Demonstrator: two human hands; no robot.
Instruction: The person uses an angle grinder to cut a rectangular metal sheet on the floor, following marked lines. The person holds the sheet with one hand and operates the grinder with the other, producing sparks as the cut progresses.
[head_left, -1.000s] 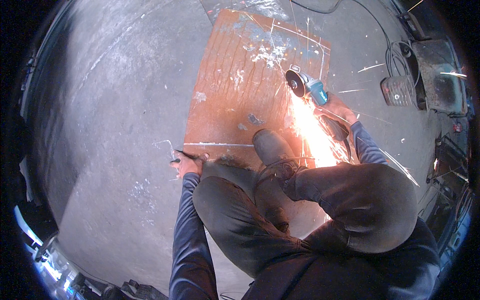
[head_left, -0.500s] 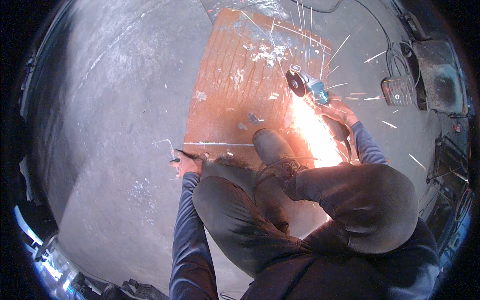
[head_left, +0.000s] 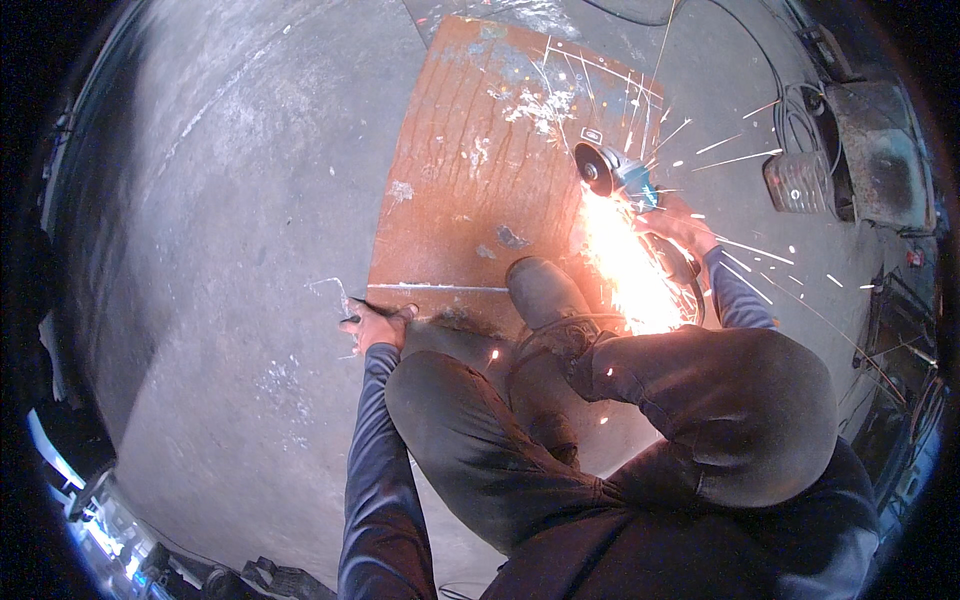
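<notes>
A rusty metal sheet (head_left: 470, 190) lies flat on the floor, with white lines marked across it. My right hand (head_left: 682, 228) is wrapped round a teal angle grinder (head_left: 630, 180), whose dark disc (head_left: 593, 170) meets the sheet on its right side. A bright spray of sparks (head_left: 630, 265) streams from there toward me and hides part of the grinder body and the cut. At the sheet's near left edge rests my left hand (head_left: 376, 326), its fingers spread and its thumb reaching onto the sheet. My right boot (head_left: 548, 292) stands on the sheet between my hands.
Grey concrete floor (head_left: 240, 220) surrounds the sheet. At the far right stands a worn metal box-shaped machine (head_left: 880, 140) with coiled cable (head_left: 805, 110) beside it. Dark metal frames (head_left: 890, 340) lie along the right rim. A cable (head_left: 740, 35) runs over the floor at the top.
The grinder has shifted very slightly to the right and down. Single sparks fly in different places, some now near my legs. My left hand stays where it was.
</notes>
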